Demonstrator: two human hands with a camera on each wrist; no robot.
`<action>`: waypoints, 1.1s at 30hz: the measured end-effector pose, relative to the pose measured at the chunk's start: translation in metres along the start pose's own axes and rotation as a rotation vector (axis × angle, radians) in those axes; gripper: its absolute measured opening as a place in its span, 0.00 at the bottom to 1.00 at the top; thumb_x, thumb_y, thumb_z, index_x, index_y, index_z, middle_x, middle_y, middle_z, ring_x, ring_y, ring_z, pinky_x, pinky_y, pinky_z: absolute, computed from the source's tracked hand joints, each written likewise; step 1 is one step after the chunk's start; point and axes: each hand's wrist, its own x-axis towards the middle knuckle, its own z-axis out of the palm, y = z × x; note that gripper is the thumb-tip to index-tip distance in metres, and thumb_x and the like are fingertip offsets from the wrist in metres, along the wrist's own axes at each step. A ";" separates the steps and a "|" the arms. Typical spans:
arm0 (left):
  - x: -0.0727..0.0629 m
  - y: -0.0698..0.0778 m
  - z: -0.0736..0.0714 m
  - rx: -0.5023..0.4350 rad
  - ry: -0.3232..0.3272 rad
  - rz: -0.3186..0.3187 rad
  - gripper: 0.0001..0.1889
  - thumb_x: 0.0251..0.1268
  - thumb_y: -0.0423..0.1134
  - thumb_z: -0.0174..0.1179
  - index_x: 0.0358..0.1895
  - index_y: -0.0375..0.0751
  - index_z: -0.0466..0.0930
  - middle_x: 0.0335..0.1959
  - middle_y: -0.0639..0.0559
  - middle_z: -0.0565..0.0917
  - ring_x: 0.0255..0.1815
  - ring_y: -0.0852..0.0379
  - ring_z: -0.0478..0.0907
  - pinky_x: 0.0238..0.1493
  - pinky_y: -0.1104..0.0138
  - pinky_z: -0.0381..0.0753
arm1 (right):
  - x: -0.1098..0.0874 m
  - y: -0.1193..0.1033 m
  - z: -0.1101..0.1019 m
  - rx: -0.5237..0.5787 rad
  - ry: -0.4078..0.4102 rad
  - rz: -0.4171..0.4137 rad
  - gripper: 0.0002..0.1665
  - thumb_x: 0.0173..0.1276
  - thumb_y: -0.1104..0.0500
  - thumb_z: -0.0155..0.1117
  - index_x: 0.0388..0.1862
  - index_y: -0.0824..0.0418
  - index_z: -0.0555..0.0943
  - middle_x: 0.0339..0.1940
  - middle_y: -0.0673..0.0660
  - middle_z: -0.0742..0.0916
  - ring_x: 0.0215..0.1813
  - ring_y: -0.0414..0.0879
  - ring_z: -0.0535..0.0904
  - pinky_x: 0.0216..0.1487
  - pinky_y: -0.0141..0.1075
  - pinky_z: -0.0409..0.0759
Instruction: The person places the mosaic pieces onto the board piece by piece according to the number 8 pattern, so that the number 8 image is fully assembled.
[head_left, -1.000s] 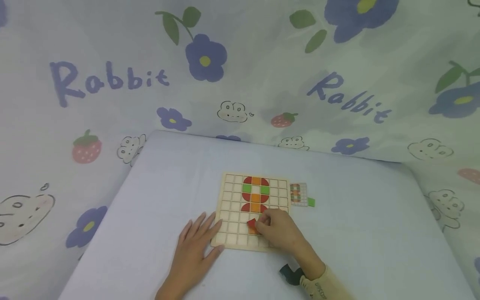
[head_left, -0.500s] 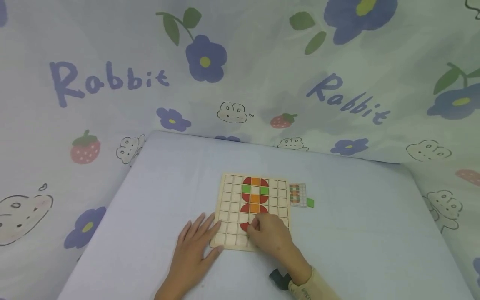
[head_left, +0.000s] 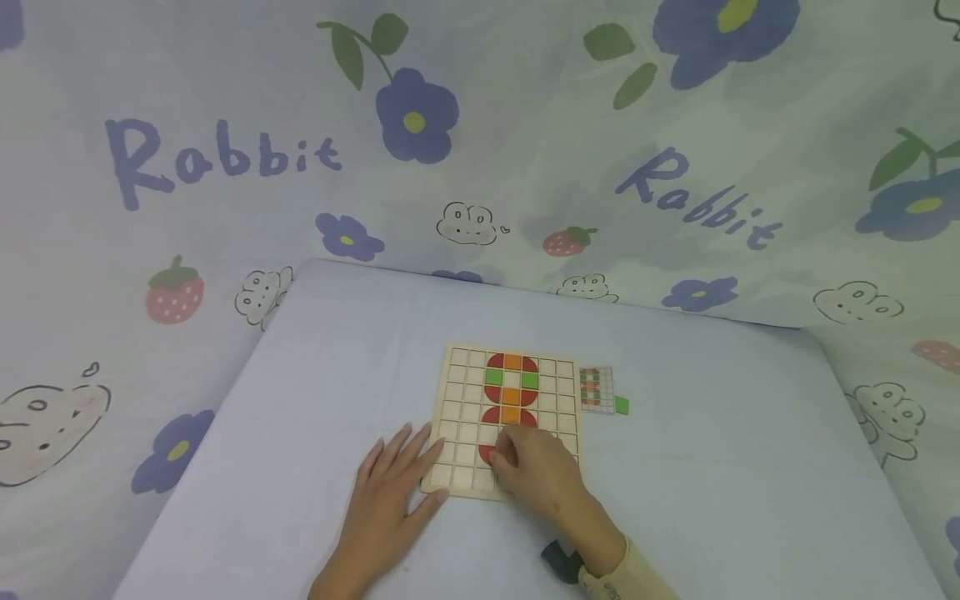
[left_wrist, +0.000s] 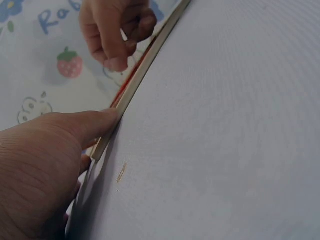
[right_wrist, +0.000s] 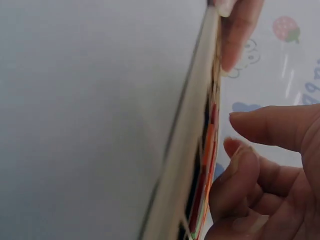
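A square wooden grid board [head_left: 457, 408] lies on the table, with red rounded pieces, orange squares and green squares in its middle columns. My left hand [head_left: 390, 508] rests at the board's left edge with fingers spread. Its thumb [left_wrist: 95, 122] touches the near edge in the left wrist view. Over the board's lower middle is my right hand [head_left: 540, 471], its fingertips right at a red piece [head_left: 486, 454] in one cell. The right wrist view shows the thumb [right_wrist: 270, 125] apart from the bent fingers. Part of the pattern is hidden under this hand.
A small printed pattern card [head_left: 597, 390] lies beside the board's right edge, with a loose green square [head_left: 622, 406] at its corner. A dark object [head_left: 561, 562] sits by the right wrist. Printed cloth [head_left: 480, 150] hangs behind and beside the table.
My right hand has moved left and down with the red piece, which now lies in a cell in the lower middle. The fingers have shifted slightly over it. My left hand stays in place.
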 end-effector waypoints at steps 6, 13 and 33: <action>0.000 0.000 -0.002 0.004 -0.005 -0.001 0.34 0.66 0.50 0.72 0.75 0.51 0.75 0.80 0.54 0.66 0.83 0.45 0.56 0.80 0.41 0.47 | -0.003 -0.003 0.003 -0.066 -0.005 -0.048 0.18 0.66 0.52 0.78 0.51 0.55 0.84 0.28 0.43 0.77 0.23 0.37 0.68 0.20 0.30 0.67; -0.001 0.000 -0.002 0.005 -0.007 -0.004 0.34 0.66 0.49 0.72 0.74 0.50 0.76 0.80 0.54 0.67 0.83 0.45 0.56 0.79 0.41 0.48 | -0.004 -0.002 -0.002 -0.052 0.015 -0.035 0.15 0.67 0.52 0.75 0.49 0.55 0.84 0.25 0.43 0.76 0.22 0.37 0.69 0.20 0.30 0.68; 0.000 0.003 -0.005 0.000 -0.018 -0.011 0.34 0.65 0.48 0.73 0.74 0.49 0.76 0.81 0.54 0.66 0.83 0.44 0.56 0.79 0.41 0.48 | -0.009 0.098 -0.095 -0.084 0.145 0.116 0.27 0.69 0.59 0.74 0.64 0.67 0.80 0.47 0.57 0.85 0.34 0.43 0.77 0.30 0.36 0.77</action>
